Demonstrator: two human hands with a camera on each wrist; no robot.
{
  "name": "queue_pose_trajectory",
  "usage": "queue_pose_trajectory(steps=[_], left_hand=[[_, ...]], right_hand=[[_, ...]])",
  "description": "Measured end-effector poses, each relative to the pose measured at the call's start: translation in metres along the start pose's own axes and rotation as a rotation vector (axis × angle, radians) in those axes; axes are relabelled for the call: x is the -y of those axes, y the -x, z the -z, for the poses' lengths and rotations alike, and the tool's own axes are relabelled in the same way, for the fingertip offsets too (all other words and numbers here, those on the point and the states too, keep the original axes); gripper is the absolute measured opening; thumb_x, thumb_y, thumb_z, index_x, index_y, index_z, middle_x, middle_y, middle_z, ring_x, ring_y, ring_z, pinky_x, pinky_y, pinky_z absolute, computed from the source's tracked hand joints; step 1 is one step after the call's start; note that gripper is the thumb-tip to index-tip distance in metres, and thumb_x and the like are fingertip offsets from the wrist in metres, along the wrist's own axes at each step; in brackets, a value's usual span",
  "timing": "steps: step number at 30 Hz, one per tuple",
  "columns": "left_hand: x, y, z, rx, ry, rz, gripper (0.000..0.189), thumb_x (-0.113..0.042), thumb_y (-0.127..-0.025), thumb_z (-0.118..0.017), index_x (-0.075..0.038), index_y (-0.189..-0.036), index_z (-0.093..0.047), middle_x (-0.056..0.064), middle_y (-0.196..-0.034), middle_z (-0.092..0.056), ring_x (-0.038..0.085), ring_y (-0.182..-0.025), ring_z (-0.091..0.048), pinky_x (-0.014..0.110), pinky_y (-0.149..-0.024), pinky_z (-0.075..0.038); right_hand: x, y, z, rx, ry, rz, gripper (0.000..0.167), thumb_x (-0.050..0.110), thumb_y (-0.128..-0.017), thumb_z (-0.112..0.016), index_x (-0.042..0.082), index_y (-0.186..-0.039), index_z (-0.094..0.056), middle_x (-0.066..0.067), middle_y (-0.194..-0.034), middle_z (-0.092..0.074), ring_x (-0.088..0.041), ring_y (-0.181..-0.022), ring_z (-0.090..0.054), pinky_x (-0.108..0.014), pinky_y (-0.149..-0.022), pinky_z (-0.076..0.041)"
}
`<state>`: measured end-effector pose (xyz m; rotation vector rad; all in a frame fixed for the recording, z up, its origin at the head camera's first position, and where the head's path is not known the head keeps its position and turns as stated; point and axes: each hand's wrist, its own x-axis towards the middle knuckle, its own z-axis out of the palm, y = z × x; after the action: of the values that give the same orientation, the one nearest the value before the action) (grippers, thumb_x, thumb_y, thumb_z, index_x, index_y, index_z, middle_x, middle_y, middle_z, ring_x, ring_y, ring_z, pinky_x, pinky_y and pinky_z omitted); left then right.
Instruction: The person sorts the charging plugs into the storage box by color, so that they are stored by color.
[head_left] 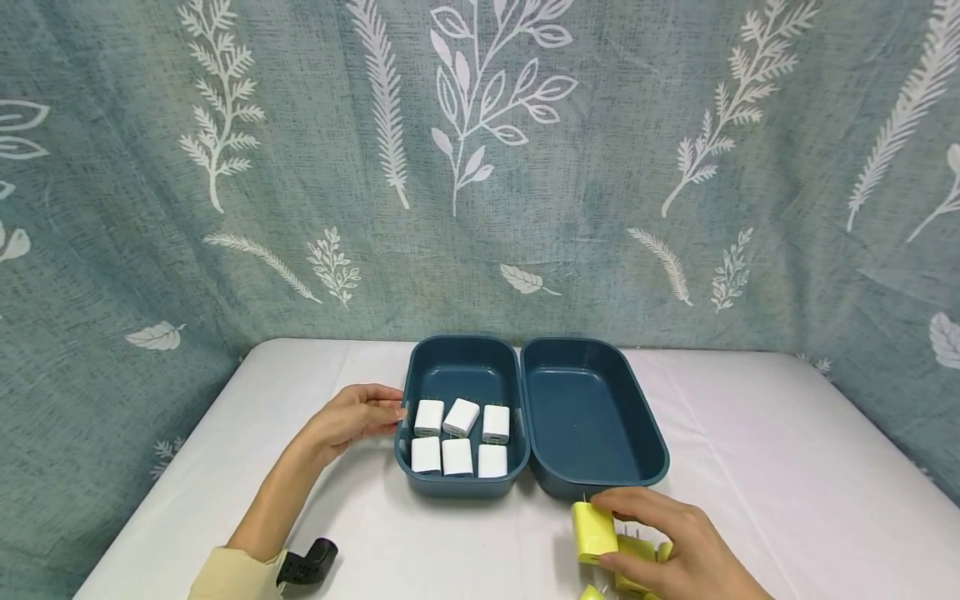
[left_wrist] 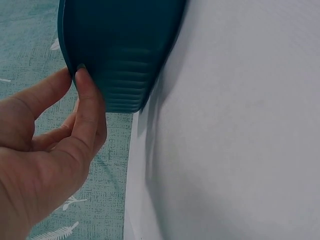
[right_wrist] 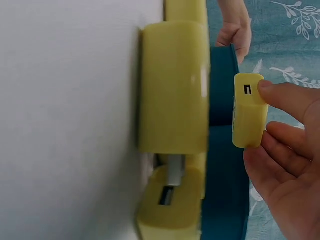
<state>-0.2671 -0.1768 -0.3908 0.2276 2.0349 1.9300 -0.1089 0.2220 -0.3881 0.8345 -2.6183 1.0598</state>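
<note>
My left hand (head_left: 358,419) pinches the left rim of a dark blue plastic bin (head_left: 463,487); in the left wrist view the thumb and fingers (left_wrist: 87,102) lie on either side of the wall. Two rows of white USB charger plugs (head_left: 457,457) sit inside this bin. In my right hand (head_left: 678,542) a yellow USB charger plug (head_left: 593,533) is pinched by thumb and fingers, its USB port showing in the right wrist view. It is raised in front of a second blue bin (head_left: 588,417), whose floor is bare. More yellow plugs (right_wrist: 175,90) lie under my right hand, partly hidden by it.
The two bins stand side by side on a white-covered table (head_left: 420,542). A green curtain (head_left: 585,250) with white leaf prints hangs behind it. A black strap-like device (head_left: 311,562) is at my left wrist.
</note>
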Motion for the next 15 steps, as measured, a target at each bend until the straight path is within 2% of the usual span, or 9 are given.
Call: queue_pose_trajectory(steps=[4, 10, 15], left_hand=[[-0.001, 0.0, 0.0, -0.003, -0.003, 0.006, 0.043, 0.001, -0.093, -0.063, 0.019, -0.128, -0.048, 0.012, -0.101, -0.064, 0.014, -0.088, -0.065, 0.031, -0.087, -0.055], [-0.002, 0.0, -0.001, -0.004, -0.006, 0.002, 0.041, 0.002, -0.092, -0.062, 0.019, -0.127, -0.048, 0.01, -0.098, -0.064, 0.013, -0.087, -0.065, 0.031, -0.086, -0.056], [-0.001, 0.0, 0.0, -0.006, -0.004, 0.003, 0.041, 0.002, -0.092, -0.062, 0.019, -0.127, -0.048, 0.01, -0.099, -0.064, 0.013, -0.087, -0.065, 0.029, -0.085, -0.056]], right_hand=[[0.002, -0.002, 0.003, -0.051, 0.003, 0.054, 0.045, 0.026, -0.081, -0.083, 0.022, -0.123, -0.067, 0.009, -0.117, -0.066, -0.009, -0.098, -0.064, -0.03, -0.076, -0.058], [0.001, -0.006, 0.008, -0.115, 0.028, 0.105, 0.052, 0.015, -0.076, -0.087, 0.019, -0.124, -0.067, 0.007, -0.119, -0.066, -0.008, -0.098, -0.065, -0.019, -0.082, -0.053], [-0.001, -0.013, 0.017, -0.116, -0.048, 0.108, 0.052, 0.007, -0.077, -0.085, 0.011, -0.125, -0.065, 0.002, -0.122, -0.066, -0.011, -0.105, -0.064, -0.021, -0.087, -0.053]])
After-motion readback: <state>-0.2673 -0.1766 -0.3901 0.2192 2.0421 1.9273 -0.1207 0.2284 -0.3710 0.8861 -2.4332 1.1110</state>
